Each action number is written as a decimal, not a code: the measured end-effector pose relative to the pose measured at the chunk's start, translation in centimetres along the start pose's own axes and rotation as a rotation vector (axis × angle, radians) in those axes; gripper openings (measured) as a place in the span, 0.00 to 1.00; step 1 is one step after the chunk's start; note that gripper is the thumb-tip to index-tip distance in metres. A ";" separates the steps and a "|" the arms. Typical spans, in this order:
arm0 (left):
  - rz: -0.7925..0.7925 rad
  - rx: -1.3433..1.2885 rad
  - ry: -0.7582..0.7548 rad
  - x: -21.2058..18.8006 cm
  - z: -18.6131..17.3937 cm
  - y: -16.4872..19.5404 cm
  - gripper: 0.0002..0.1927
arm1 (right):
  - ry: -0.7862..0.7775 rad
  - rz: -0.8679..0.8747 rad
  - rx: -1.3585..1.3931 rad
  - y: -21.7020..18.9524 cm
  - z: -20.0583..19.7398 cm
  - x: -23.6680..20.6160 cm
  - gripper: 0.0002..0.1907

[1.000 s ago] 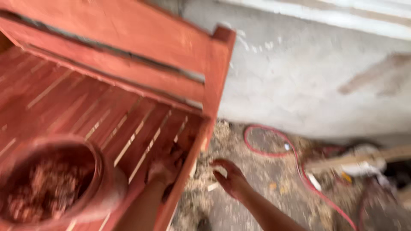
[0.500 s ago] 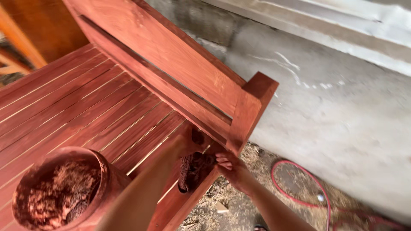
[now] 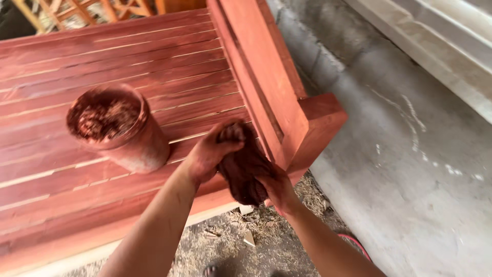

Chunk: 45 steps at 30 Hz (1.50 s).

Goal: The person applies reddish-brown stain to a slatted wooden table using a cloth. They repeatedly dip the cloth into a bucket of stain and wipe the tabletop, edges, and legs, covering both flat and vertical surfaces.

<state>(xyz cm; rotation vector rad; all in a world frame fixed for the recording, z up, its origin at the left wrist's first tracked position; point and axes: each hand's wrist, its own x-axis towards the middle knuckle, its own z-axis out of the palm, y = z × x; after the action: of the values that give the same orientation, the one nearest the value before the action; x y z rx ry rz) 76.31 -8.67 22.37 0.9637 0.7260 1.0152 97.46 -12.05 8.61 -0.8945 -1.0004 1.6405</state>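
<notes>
Near lower centre of frame, both hands, left hand [image 3: 207, 154] and right hand [image 3: 277, 187], fingers closed around dark stained rag [image 3: 245, 169] beside red-stained slatted bench [image 3: 154, 61]; stain-crusted bucket [image 3: 115, 128] at left; boards already coloured.

— Where is there room to move over the slatted surface [image 3: 128, 56]?

— The far and left slats lie bare, so a hand could sweep there freely. The stained bucket [image 3: 120, 128] stands on the near slats, just left of the left hand [image 3: 207, 154], and blocks a sideways pass.

— And to the right?

— The raised side rail [image 3: 256, 66] and its corner post [image 3: 315, 123] wall off that edge; the right hand [image 3: 277, 187] and the dark rag [image 3: 246, 166] sit close against them. Beyond the post, the concrete wall [image 3: 410, 154] closes in. Below the surface's edge, the littered floor [image 3: 246, 241] is open.
</notes>
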 end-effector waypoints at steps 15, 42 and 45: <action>-0.293 -0.552 0.148 -13.3 -3.4 -29.9 0.49 | 0.221 0.366 0.072 11.2 1.4 -8.7 0.21; 0.996 0.543 0.771 8.5 -2.6 -52.0 0.24 | -0.043 -0.516 -0.231 22.3 -23.2 5.9 0.44; 0.931 0.652 0.713 7.8 -3.9 -51.5 0.18 | -0.021 -0.575 -0.287 22.6 -23.2 7.1 0.38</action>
<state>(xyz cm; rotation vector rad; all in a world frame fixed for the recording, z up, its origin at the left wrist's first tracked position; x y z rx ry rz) 94.44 -10.93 -26.58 1.5880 1.2873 2.0691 108.46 -4.78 -21.84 -0.6836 -1.3802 1.0391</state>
